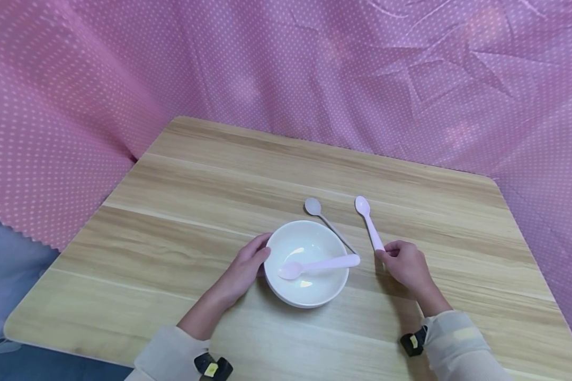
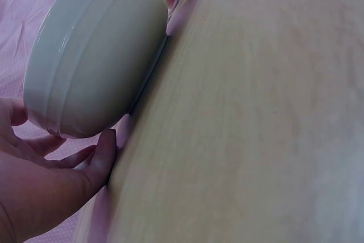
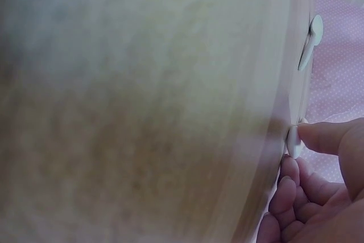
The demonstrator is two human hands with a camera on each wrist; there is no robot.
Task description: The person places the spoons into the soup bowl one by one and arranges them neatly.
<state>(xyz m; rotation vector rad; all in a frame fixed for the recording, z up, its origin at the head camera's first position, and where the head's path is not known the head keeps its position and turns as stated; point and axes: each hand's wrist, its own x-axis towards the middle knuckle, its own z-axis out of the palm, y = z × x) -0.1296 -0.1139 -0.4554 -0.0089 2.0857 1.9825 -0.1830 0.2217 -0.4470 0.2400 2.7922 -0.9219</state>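
A white bowl (image 1: 306, 296) stands upright on the table. My left hand (image 1: 242, 267) holds its left side, the thumb near the rim; in the left wrist view, fingers of the left hand (image 2: 51, 180) curve against the outer wall of the bowl (image 2: 102, 49). A pale pink spoon (image 1: 331, 263) lies across the bowl, its head inside and its handle over the right rim. My right hand (image 1: 407, 264) pinches the handle end of a second pale pink spoon (image 1: 373, 230), whose head points away from me. Behind the bowl lies a greyish spoon (image 1: 313, 206), its handle running toward the right rim.
The wooden table (image 1: 195, 174) has rounded corners. Pink dotted cloth (image 1: 276, 69) hangs behind it and along the sides. Each wrist wears a small black device, one near the left cuff (image 1: 213, 366) and one near the right cuff (image 1: 413, 341).
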